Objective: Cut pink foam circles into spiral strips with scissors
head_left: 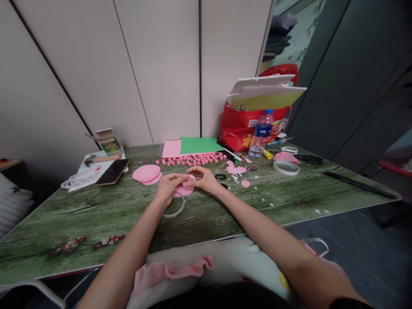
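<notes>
Pink piece [189, 180], probably paper, white ring [183, 207] nearby

Straight ahead, past the hands [169, 186], it's pretty much all pale grey wall panels [161, 73] with dark vertical seams. Off to their right it goes way darker: charcoal panels [350, 86], kinda cabinet-looking, with a slot between showing a pale patterned surface [310, 32] and some piled-up fabric [280, 36]. The bench [106, 214] under the hands has a green woodgrain top, with printed blossoms [111, 241] nearer and left. Dark grey floor [360, 236] shows low on the right; white tubing [41, 289], maybe a chair frame, sits low left. Light's soft and a bit dim, brighter on the left side.
</notes>
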Available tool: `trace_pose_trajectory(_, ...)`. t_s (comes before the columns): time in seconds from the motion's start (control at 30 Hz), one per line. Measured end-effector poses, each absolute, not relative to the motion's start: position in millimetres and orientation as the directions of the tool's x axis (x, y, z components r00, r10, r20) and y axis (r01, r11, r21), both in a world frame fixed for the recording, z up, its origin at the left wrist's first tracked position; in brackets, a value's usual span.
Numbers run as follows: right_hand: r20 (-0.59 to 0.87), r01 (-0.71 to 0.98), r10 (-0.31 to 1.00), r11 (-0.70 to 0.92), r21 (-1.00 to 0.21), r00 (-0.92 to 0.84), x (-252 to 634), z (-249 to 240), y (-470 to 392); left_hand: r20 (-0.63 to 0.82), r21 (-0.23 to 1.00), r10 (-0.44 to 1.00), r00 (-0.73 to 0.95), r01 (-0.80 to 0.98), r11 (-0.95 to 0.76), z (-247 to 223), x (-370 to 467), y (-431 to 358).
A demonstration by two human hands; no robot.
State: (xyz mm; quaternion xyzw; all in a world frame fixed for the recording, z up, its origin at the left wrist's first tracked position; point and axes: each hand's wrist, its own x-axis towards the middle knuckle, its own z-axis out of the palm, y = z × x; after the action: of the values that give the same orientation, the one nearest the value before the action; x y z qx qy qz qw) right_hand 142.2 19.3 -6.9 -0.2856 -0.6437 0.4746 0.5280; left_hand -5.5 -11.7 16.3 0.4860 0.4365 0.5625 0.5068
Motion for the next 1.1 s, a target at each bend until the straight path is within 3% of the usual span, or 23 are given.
trace_pose_trajectory(0.17, 0.304, -0.252, 0.904, 0.232, -0.94, -0.301, 138, -7, 17, 0.118, 0.931, 0.99, -0.083, -0.338, -0.139, 25, -4, -13)
trace_pose_trajectory(0.33, 0.201, -0.318, 0.9, 0.075, -0.945, -0.387, 137, -9, 15, 0.138, 0.916, 0.983, -0.119, -0.362, -0.172, 25, -2, -12)
trace_pose_trajectory(0.77, 0.234, -0.338, 0.908, 0.11, -0.934, -0.349, 139, -5, 13, 0.262, 0.95, 0.933, -0.245, -0.103, -0.294, 12, -7, -2)
trace_pose_trajectory(1.1, 0.252, -0.429, 0.96, 0.176, -0.886, -0.126, 141, -5, 22, 0.258, 0.966, 0.961, -0.105, 0.022, -0.257, 11, -7, -5)
